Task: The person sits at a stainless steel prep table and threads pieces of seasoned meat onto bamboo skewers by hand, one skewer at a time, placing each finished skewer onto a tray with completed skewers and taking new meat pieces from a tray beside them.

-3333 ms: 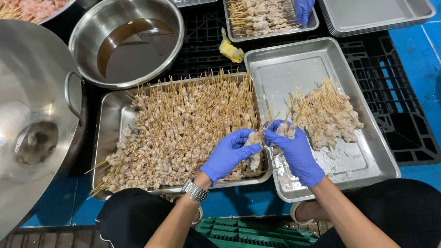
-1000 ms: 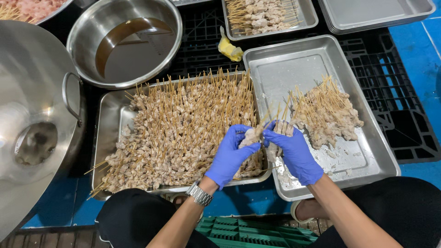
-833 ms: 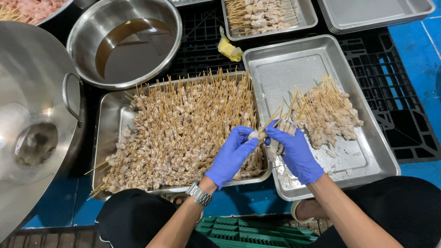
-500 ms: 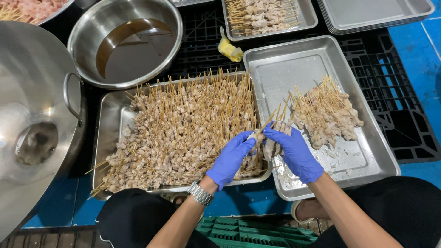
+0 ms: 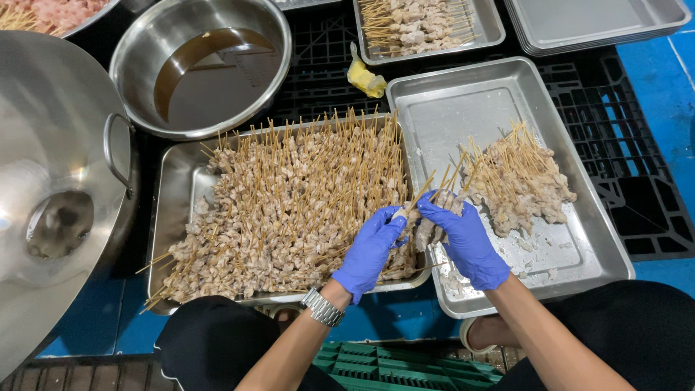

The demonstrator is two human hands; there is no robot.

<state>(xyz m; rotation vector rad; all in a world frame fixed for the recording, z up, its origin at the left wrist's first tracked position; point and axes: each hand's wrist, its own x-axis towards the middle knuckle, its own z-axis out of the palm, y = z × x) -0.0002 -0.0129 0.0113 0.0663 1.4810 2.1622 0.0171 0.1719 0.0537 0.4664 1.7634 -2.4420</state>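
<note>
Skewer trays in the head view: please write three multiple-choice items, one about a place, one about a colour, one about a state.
1. Where is the smaller pile of skewers?
A. right tray
B. round bowl
C. floor

2. What colour are the gloves on the left hand and right hand?
A. yellow
B. blue
C. white

3. What does the round bowl hold?
A. nothing
B. skewers
C. brown liquid

Answers: 1 A, the pile lies in the right tray. 2 B, both gloves are blue. 3 C, brown liquid pools at its bottom.
</note>
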